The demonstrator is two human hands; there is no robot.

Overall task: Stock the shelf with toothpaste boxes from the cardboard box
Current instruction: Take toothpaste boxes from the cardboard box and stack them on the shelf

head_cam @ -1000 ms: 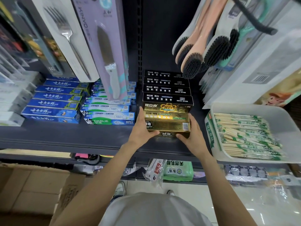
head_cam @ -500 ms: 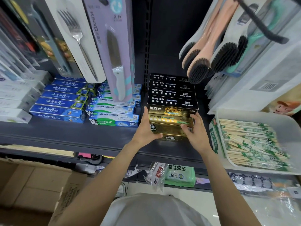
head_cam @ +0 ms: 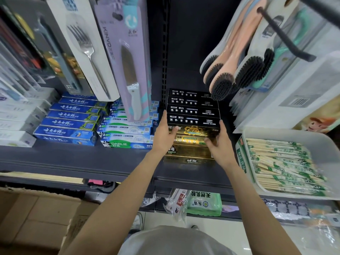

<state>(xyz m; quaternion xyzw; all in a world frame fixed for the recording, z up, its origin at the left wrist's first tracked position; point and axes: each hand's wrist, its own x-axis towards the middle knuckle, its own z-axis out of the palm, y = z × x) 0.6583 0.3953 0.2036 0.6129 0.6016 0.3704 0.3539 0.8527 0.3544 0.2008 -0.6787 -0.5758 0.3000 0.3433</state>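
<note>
A stack of black-and-gold toothpaste boxes stands at the front of the dark shelf, with a row of black boxes behind it. My left hand grips the stack's left end, thumb across the top box's front face. On the right end, my right hand holds the top box with its fingers, thumb on the gold box below. The bottom gold box sticks out a little toward me. The open cardboard box sits low at the left, its inside out of view.
Blue toothpaste boxes and Darlie boxes fill the shelf to the left. A packaged knife and fork hang above them, brushes hang at upper right. A white tray of wrapped chopsticks sits to the right.
Both hands have slid up from the lower gold boxes to the top black-and-gold box of the stack. The view has moved closer to the shelf.
</note>
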